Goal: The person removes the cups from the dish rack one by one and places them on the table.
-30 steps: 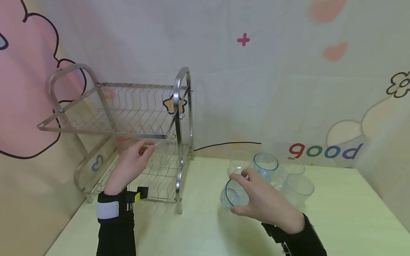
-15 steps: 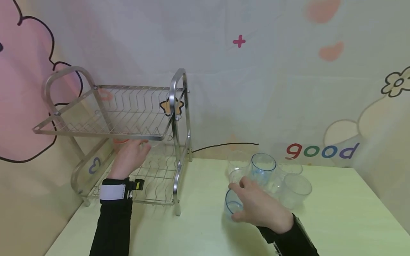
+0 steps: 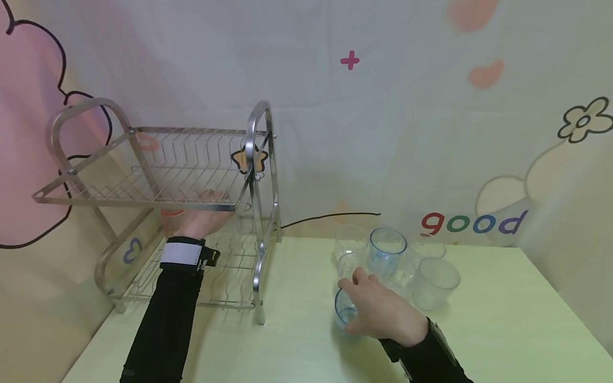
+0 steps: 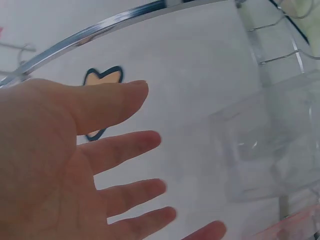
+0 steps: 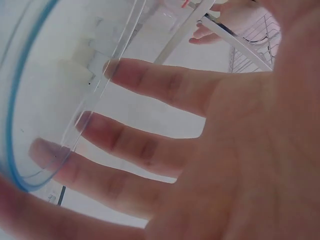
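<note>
My left hand is inside the lower tier of the metal dish rack, partly hidden by the upper tier. In the left wrist view its fingers are spread, apart from a clear cup at the right. A red-rimmed glass stands left of that hand. Over the table, my right hand holds a blue-rimmed clear glass between thumb and fingers. Through its wall, in the right wrist view, the fingertips show. The hand covers its right side.
Behind the right hand several glasses stand close together: a second blue-rimmed glass, a clear glass and a frosted-looking glass among them. The rack's upper tier overhangs the left hand. A printed cloth hangs at the back.
My left hand has reached farther in under the upper tier. The right hand and its glass have come slightly nearer to me. The whole view has shifted a little.
</note>
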Motion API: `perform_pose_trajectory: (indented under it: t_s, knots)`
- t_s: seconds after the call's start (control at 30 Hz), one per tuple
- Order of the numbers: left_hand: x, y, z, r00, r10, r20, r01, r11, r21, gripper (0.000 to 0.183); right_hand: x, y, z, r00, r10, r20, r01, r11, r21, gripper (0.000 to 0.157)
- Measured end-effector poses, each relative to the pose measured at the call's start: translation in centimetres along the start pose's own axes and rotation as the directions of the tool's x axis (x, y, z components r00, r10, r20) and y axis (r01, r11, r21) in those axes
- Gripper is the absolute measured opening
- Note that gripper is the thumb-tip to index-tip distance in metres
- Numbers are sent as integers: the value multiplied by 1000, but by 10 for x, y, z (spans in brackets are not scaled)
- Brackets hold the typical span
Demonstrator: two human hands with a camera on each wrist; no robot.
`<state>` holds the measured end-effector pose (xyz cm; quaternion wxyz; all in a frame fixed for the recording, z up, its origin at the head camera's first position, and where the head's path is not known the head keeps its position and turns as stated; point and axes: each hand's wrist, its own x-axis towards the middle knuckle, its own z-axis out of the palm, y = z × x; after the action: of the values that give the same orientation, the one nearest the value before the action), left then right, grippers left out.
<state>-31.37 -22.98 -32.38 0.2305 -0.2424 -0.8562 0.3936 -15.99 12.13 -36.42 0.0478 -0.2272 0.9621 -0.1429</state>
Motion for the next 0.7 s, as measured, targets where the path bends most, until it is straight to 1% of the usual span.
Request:
perform_pose_trajectory:
  t_s: [0.03,0.07,0.1,0.13,0.17,0.2,0.23,0.27,0.3,0.33,0.37,0.4,0.43,0.47,0.53,0.57,0.6,0.63,0.67,0.7]
  knots:
    - [2,1,4,998,-57,-3,54,952,-301,18,0,0,0,1000,4,6,-4,1000,4,60]
    - [6,4,13,990,-138,-3,115,842,-526,19,1,0,1,1000,4,9,-4,1000,6,60]
    - [7,5,17,979,-200,38,169,695,-699,21,1,0,1,1000,2,11,-2,1000,5,60]
    - [9,7,20,965,-232,127,242,584,-775,28,1,1,1,1000,2,15,-2,1000,5,60]
    - [11,8,22,948,-261,182,294,500,-815,32,1,1,1,1000,-1,17,1,1000,4,60]
    - [12,10,24,919,-269,287,378,404,-833,43,1,1,1,1000,-5,15,5,1000,4,60]
    - [12,11,20,880,-263,394,465,320,-825,56,1,2,1,1000,-6,15,6,1000,5,60]
    - [12,13,21,868,-256,425,491,317,-812,64,2,2,1,1000,-7,20,6,1000,7,61]
    - [11,13,17,848,-236,475,528,303,-793,69,2,2,0,1000,-6,24,6,1000,12,61]
    - [12,15,17,843,-234,484,537,310,-784,72,2,2,0,1000,-4,28,4,1000,15,62]
    - [12,17,17,821,-243,516,568,268,-778,77,2,3,-1,1000,-1,30,0,1000,19,63]
    - [12,19,17,805,-256,536,589,233,-774,82,2,3,-1,999,4,32,-5,1000,22,64]
    - [13,20,18,828,-263,496,557,274,-784,80,2,3,-1,999,7,36,-8,1000,21,64]
    - [14,21,19,847,-263,462,528,311,-791,77,1,2,-1,999,7,40,-7,1000,16,65]
    - [15,23,19,840,-267,473,536,267,-801,76,1,2,-1,999,5,35,-5,1000,1,65]
    - [15,24,20,832,-262,488,547,248,-800,76,0,1,-1,999,3,32,-3,1000,-5,65]
    - [16,25,22,845,-250,473,530,275,-802,73,-1,1,-1,1000,1,29,-1,1000,-9,66]
    - [16,25,22,842,-236,485,536,271,-800,74,-1,1,-1,1000,0,25,0,1000,-13,67]
    - [17,25,23,836,-225,500,547,267,-794,74,-1,0,-1,1000,5,22,-5,1000,-12,69]
    - [18,24,23,832,-186,523,546,106,-831,75,-2,0,-2,1000,14,18,-14,1000,-8,71]
